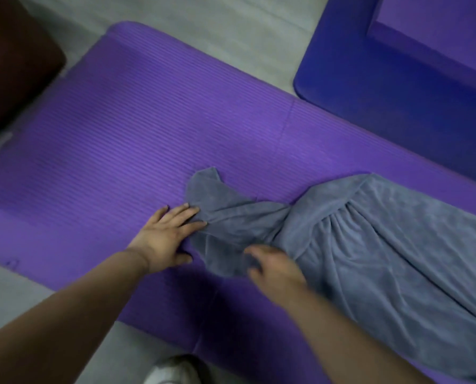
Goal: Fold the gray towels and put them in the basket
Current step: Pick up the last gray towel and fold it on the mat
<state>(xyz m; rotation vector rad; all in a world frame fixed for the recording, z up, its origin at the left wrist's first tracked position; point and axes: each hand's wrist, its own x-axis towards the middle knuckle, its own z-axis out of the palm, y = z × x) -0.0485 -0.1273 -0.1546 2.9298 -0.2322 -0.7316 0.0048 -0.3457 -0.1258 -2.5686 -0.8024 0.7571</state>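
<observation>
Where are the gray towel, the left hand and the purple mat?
gray towel [383,259]: head view, flat spread part.
left hand [166,234]: head view, back of hand.
purple mat [106,134]: head view, bare ribbed surface.

The towel [369,245] lies on the mat [120,134], spreading right of the right grip [273,268], its end between that and the left grip [166,239], a second mat [397,79] beyond.

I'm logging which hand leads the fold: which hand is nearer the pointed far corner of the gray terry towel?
Left. The left hand lies flat just short of the corner, fingertips on the gray terry towel; the right hand is at its near edge, farther off.
</observation>
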